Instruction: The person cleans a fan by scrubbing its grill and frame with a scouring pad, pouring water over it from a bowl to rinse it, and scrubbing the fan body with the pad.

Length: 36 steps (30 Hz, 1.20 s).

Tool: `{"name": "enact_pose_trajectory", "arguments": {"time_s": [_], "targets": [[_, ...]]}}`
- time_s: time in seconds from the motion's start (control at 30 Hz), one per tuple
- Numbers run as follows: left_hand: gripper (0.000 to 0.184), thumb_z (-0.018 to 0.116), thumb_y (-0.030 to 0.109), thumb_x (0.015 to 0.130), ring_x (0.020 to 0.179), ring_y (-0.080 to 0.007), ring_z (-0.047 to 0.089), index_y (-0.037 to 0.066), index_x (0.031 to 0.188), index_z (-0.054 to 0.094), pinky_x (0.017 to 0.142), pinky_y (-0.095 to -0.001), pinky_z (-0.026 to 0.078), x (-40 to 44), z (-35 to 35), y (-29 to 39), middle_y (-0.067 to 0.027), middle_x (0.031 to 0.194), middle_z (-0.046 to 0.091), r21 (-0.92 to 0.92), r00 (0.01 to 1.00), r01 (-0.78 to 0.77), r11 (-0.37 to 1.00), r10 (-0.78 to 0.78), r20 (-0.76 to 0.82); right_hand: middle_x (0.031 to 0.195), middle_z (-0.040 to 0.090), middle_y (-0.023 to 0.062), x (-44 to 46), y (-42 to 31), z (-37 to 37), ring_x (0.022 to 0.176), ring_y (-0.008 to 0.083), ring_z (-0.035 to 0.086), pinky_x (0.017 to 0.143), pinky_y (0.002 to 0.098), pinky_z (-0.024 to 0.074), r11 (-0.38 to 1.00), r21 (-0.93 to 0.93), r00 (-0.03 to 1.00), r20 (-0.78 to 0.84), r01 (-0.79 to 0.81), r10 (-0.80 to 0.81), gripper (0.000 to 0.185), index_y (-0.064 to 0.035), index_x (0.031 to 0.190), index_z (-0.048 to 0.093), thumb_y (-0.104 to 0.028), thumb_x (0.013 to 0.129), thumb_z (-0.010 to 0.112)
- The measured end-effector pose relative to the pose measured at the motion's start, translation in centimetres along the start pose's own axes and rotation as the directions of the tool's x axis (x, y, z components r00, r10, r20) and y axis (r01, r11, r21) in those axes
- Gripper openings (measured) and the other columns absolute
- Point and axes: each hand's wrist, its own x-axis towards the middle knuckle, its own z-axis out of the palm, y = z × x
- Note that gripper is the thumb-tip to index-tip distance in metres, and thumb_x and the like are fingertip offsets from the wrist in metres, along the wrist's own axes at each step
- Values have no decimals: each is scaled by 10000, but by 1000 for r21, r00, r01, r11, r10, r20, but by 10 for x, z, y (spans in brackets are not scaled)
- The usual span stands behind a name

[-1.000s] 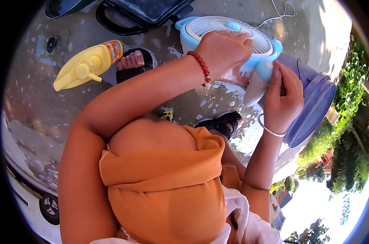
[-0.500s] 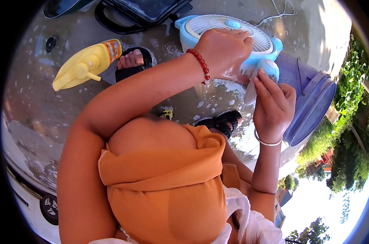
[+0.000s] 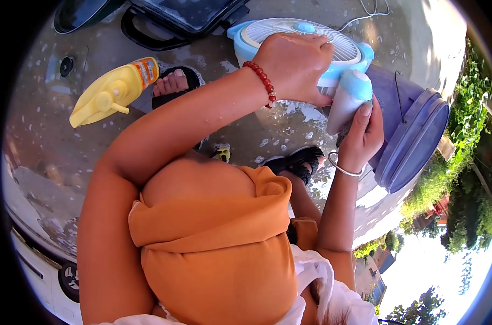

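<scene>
A light blue and white electric fan (image 3: 340, 78) lies tipped over at the top, its round white grille facing up. My left hand (image 3: 294, 65), with a red bead bracelet on the wrist, grips the fan's near rim, fingers curled over the edge. The fan's white stem (image 3: 346, 103) with a blue cap sticks out towards me. My right hand (image 3: 364, 132), a silver bangle on its wrist, is closed beside the stem, thumb up along its side. A dark grey scouring pad (image 3: 344, 131) shows partly at its fingers, against the stem; most of it is hidden.
A purple bucket (image 3: 414, 146) lies on its side at the right. A yellow bottle (image 3: 108, 95) lies on the wet, sudsy floor (image 3: 45, 146) at the left. A black case with a handle (image 3: 189, 19) is at the top; a white cord (image 3: 365, 16) trails beyond the fan.
My right hand has moved down from the blue cap to the side of the stem, turning so the thumb shows. My left hand still grips the fan.
</scene>
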Motion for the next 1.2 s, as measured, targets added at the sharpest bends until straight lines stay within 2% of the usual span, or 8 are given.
{"name": "enact_pose_trajectory", "arguments": {"time_s": [0.2,0.47,0.67,0.9,1.0,1.07,1.13,1.2], "targets": [[850,808,602,656,1179,-246,655,22,1251,626,932,-367,554,-6,3,1,-138,1313,654,26,999,-37,999,38,-34,856,658,26,37,-12,-3,769,66,508,682,248,428,759,423,869,213,-494,447,351,66,1087,712,-243,1048,551],[848,787,608,679,1197,-243,648,16,1266,630,946,-352,546,-2,-2,2,-140,1320,651,13,1000,2,1000,-3,17,989,678,82,-20,-6,19,864,120,553,789,291,466,830,392,889,-59,-397,453,366,53,1096,676,-279,1053,529],[844,789,593,676,1200,-241,646,12,1268,631,938,-350,550,-5,7,1,-138,1306,660,59,996,-31,998,35,-84,988,634,83,18,-42,16,899,164,556,848,314,466,732,403,812,53,-550,581,452,76,1073,659,-313,1093,429],[755,813,564,663,1083,-259,694,12,1150,646,863,-369,574,4,7,0,-140,1228,689,-21,998,-11,1000,10,-63,1295,520,287,-21,-20,44,1162,420,534,1016,497,409,986,-104,964,-220,131,-151,545,114,1336,462,-334,1030,516],[718,823,550,658,1025,-269,708,19,1103,639,822,-379,583,2,8,-1,-136,1192,698,-28,996,-23,999,20,-91,1292,526,283,-30,-14,42,1181,430,527,1032,493,399,995,-87,975,-215,46,-64,573,115,1355,442,-350,1029,515],[723,806,567,671,1038,-275,704,22,1114,635,817,-384,585,2,9,1,-141,1196,697,-2,992,-11,1000,11,-130,1164,599,233,-9,-26,43,1052,355,584,942,438,451,995,-98,954,-297,13,-42,496,93,1279,525,-343,1047,487],[719,796,577,680,1043,-276,703,25,1113,638,814,-386,587,8,8,3,-142,1203,695,4,994,0,1000,1,-113,984,637,164,14,-31,37,869,258,587,807,373,477,922,214,909,-201,-322,365,435,63,1138,617,-330,1069,443],[716,785,587,689,1047,-278,702,28,1112,641,811,-388,588,13,6,4,-144,1209,694,4,996,17,1000,-16,-92,863,628,104,24,-19,41,759,195,540,716,338,465,933,232,907,-260,-275,332,433,47,1018,651,-309,1080,414]]}}
